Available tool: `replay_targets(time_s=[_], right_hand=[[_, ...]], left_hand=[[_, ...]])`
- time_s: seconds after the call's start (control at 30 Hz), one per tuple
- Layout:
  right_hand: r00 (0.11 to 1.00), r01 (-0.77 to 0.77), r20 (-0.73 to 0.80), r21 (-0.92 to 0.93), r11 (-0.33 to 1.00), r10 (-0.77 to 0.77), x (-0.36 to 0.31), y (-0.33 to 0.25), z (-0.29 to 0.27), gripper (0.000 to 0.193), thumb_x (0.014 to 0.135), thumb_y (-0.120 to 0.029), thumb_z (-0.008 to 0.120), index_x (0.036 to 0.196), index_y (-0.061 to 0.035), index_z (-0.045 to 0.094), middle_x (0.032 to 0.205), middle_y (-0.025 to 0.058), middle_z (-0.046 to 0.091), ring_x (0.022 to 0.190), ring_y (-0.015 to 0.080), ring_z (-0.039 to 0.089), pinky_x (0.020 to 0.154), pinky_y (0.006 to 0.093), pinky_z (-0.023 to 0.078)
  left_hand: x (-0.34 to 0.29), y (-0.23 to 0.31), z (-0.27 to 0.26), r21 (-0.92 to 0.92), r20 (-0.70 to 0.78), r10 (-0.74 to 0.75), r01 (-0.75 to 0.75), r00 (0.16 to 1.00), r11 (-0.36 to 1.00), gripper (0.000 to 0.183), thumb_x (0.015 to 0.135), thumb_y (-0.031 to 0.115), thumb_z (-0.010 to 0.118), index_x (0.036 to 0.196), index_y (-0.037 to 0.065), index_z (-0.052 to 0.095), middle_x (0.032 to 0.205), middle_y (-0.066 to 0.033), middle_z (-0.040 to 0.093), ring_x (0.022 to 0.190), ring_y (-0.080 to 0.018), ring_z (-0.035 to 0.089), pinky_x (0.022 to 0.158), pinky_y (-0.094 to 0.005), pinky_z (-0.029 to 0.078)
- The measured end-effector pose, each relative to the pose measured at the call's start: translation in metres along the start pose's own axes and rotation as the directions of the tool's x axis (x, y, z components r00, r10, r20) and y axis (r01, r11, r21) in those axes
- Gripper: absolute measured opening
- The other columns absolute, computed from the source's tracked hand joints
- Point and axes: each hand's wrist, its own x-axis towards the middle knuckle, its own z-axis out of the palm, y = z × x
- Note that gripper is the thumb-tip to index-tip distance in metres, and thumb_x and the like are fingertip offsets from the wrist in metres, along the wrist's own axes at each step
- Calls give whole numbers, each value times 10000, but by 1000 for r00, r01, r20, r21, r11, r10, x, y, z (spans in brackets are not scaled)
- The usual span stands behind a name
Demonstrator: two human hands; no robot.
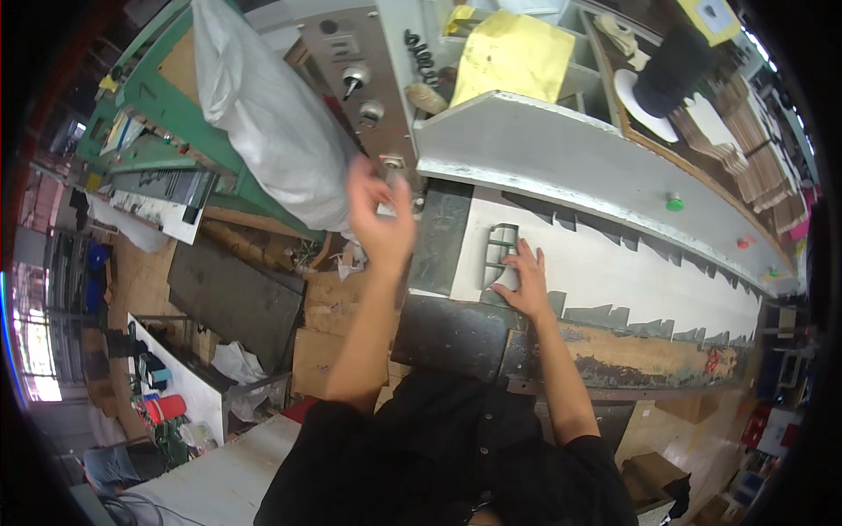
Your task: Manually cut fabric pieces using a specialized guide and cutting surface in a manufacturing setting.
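The two hands are well apart. The right hand [524, 282] is spread over the lower right part of a dark frame [502, 255], its fingers extended and the thumb held away from them; whether it grips the frame or only rests against it, I cannot tell. The frame, divided by crossbars, lies near the left end of a long white sheet [614, 276] on the dark tabletop [447, 335]. Dark jagged shapes [601, 314] line both long edges of the sheet. The left hand [382, 215] is raised, blurred, with a gap between thumb and fingers, in front of the lower part of a control panel [338, 53]; contact with it cannot be made out. A grey beam [544, 140] spans behind the sheet, with a green button [674, 202] on its face and a yellow paper [517, 57] above it. To the upper right, beside a black cylinder [674, 72], are stacked brown pieces [745, 131]. On the left, a whitish cover [267, 123] hangs beside a green machine [167, 77], and cardboard [333, 307] lies lower down.
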Motion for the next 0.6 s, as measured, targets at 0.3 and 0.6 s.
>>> replay_targets(time_s=[0.3, 0.6], right_hand=[[999, -47, 20, -37, 998, 47, 9, -2, -1, 929, 721, -359, 965, 1526, -161, 546, 1665, 265, 472, 1601, 435, 380, 1322, 654, 174], [983, -146, 100, -73, 987, 153, 28, -14, -3, 654, 738, -393, 969, 1265, -204, 631, 1722, 252, 410, 1640, 418, 320, 1247, 826, 24]], left_hand=[[41, 35, -9, 182, 667, -177, 72, 724, 981, 509, 926, 440, 868, 674, 23, 722, 463, -35, 462, 455, -110, 410, 476, -344, 316], [-149, -73, 10, 10, 795, 57, -107, 604, 994, 711, 858, 226, 882, 1488, 29, 617, 1432, -208, 691, 1382, -348, 642, 1224, -517, 426]])
